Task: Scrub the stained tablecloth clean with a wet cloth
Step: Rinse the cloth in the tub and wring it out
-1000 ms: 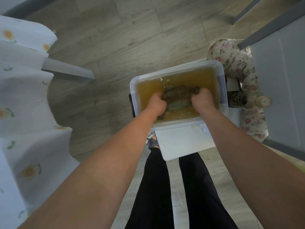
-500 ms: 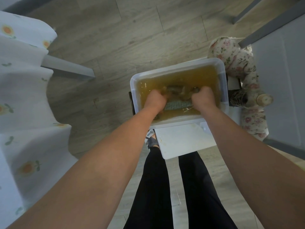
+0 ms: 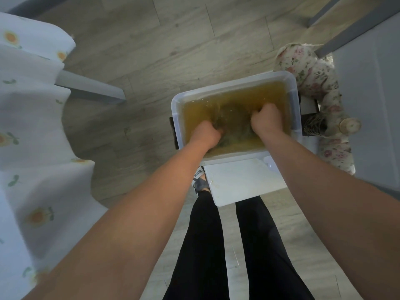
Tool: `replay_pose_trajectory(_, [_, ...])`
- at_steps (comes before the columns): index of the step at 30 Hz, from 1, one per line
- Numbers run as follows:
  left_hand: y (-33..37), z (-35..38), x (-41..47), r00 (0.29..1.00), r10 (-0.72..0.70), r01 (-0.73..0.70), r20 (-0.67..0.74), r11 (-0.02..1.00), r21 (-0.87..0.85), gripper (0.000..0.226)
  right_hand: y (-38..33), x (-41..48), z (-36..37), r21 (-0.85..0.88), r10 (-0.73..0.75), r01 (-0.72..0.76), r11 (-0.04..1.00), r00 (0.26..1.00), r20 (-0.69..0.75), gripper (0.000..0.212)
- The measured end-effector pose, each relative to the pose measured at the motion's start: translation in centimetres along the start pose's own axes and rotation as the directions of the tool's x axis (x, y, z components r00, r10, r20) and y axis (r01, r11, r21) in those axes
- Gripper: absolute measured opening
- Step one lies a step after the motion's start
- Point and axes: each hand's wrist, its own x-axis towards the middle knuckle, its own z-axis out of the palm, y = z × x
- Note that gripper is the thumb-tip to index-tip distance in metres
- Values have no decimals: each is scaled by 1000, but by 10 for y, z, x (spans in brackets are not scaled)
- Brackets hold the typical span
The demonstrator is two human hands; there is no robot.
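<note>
A pale wooden floor (image 3: 173, 40) fills the room, and the white tablecloth (image 3: 28, 126) printed with orange flowers hangs in folds at the left, cut off by the frame's edge so that neither its top nor any stain on it can be seen. A person in black trousers (image 3: 205, 245) stands over a clear plastic tub (image 3: 177, 120) of murky yellow-brown water (image 3: 266, 94), well apart from the tablecloth. The tub rests on a white board (image 3: 244, 180), whose support is hidden beneath it. Just beside the tub on the right lies a bundle of rose-patterned fabric (image 3: 313, 79); what it is cannot be made out. Both bare arms reach down into the tub. The left hand (image 3: 205, 134) and the right hand (image 3: 267, 120) are sunk to the knuckles, each balled into a fist on the dark cloth (image 3: 233, 118) that lies bunched between them under the surface. The fingers themselves are lost in the cloudy water and the blur of splashing, and the cloth's colour and outline are hard to read. One grey shoe (image 3: 200, 182) peeks out by the board's near corner.
</note>
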Motion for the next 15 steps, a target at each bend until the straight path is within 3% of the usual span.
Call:
replay_pose_trajectory(3, [1, -3, 3, 995, -66, 78, -76, 984, 157, 11, -5, 0, -3, -108, 32, -35, 993, 999, -30, 14])
replay_pose_trajectory(5, [3, -4, 3, 991, -93, 105, -91, 985, 136, 9, -11, -3, -9, -110, 42, -43, 993, 999, -7, 18])
replay_pose_trajectory(8, [5, -5, 1, 976, -215, 213, 21, 945, -248, 10, -21, -22, -20, 22, 38, -39, 999, 998, 54, 29])
replay_pose_trajectory(11, [3, -3, -4, 942, -287, 328, 177, 661, -675, 32, -29, -60, -25, 157, -71, 58, 986, 995, 77, 28])
replay_pose_trajectory(13, [1, 2, -7, 944, -252, 319, 214, 525, -789, 37, -38, -87, -25, 206, -158, 145, 968, 986, 47, 25])
replay_pose_trajectory(15, [7, 3, -19, 966, -118, 258, 230, 513, -819, 38, -50, -115, -25, 296, -213, 196, 935, 977, 28, 23])
